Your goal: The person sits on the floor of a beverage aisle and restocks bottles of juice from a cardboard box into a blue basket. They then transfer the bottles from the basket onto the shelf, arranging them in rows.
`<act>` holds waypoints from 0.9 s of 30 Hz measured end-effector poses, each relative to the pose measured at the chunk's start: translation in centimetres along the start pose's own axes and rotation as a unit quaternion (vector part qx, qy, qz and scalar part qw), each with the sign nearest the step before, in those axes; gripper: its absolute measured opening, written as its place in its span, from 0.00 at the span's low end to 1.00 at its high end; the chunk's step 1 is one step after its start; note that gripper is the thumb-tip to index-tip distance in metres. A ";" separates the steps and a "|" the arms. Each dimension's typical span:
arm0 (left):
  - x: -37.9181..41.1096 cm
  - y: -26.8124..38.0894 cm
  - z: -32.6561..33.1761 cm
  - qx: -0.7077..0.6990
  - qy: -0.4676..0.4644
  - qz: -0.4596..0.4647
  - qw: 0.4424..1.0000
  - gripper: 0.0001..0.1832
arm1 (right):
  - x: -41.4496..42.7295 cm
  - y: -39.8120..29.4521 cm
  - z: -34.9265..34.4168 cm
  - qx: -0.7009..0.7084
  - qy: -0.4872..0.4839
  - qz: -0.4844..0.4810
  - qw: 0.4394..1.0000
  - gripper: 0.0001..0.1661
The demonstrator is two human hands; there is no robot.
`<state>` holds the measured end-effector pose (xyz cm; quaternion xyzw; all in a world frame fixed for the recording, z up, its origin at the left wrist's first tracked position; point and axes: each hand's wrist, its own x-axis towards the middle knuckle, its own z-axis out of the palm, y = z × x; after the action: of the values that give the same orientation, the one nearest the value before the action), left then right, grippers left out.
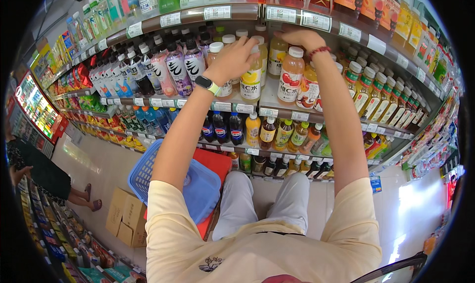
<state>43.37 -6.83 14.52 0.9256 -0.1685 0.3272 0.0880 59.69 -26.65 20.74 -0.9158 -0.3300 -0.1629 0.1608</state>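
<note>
My left hand [233, 59], with a smartwatch on its wrist, curls its fingers over the hidden cap of a lemon vitamin drink bottle [251, 83]. That bottle stands upright at the front of a shelf, with a similar pale bottle [263, 65] behind it. My right hand [302, 38] reaches deeper under the shelf above, at the top of another lemon drink bottle [276, 56]; its fingertips are partly hidden. Below this hand stand a cherry vitamin drink bottle [290, 78] and an orange-labelled drink bottle [307, 83].
Price-tagged shelf edges [237, 107] run above and below my hands. Purple-labelled bottles [178, 65] stand left, amber drink bottles [371, 91] right. A blue plastic basket [202, 186] rests on a red surface by my legs. A cardboard box [126, 216] and another person [41, 168] are at left.
</note>
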 end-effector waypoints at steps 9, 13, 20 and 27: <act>0.8 1.9 0.6 -0.061 0.013 -0.092 0.994 0.17 | 7.0 2.3 3.5 0.000 -0.146 0.029 0.989 0.38; 0.5 1.4 0.6 -0.087 0.011 -0.082 0.993 0.16 | 6.2 0.4 2.9 0.183 -0.198 0.019 0.963 0.38; 0.3 1.9 0.8 -0.023 0.013 -0.041 0.999 0.17 | 8.0 1.7 3.7 0.205 -0.221 -0.014 0.954 0.29; -3.1 2.4 -0.4 0.108 0.119 0.007 0.987 0.24 | 0.1 -2.0 -0.5 0.026 -0.171 -0.134 0.976 0.31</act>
<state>39.98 -8.18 12.95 0.8830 -0.1273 0.4518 0.0044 58.34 -25.33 21.61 -0.8732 -0.4761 -0.0151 0.1029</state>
